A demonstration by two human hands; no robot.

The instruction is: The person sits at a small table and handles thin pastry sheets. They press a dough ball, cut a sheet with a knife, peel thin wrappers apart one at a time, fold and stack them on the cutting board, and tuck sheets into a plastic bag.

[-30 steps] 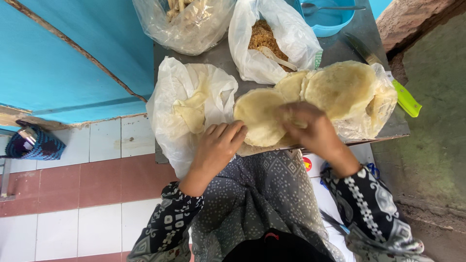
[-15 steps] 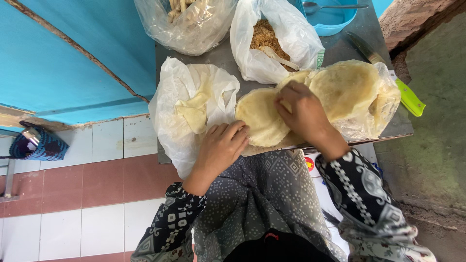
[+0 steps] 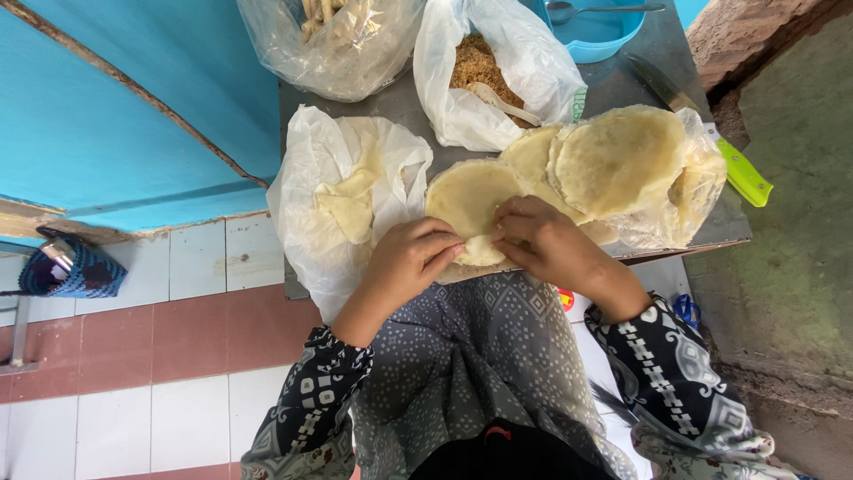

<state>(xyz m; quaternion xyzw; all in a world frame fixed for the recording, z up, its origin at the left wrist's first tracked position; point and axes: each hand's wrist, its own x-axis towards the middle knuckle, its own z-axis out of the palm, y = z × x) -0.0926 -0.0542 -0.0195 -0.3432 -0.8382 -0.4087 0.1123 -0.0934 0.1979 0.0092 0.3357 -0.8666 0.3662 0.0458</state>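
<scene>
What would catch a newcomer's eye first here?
Both hands meet at the table's near edge: the left hand and right hand pinch the rim of a pale round wrapper. Right of it lies a stack of wrappers on plastic. Behind, an open bag of brown filling sits beside a blue bowl.

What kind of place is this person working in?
Probably a small street-side or home food stall: a metal table against a blue wall, round dough sheets, and a bag of crumbly brown filling.

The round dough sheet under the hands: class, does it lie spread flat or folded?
Mostly spread flat; only the near edge of the dough sheet is folded up, pinched between left hand and right hand.
</scene>
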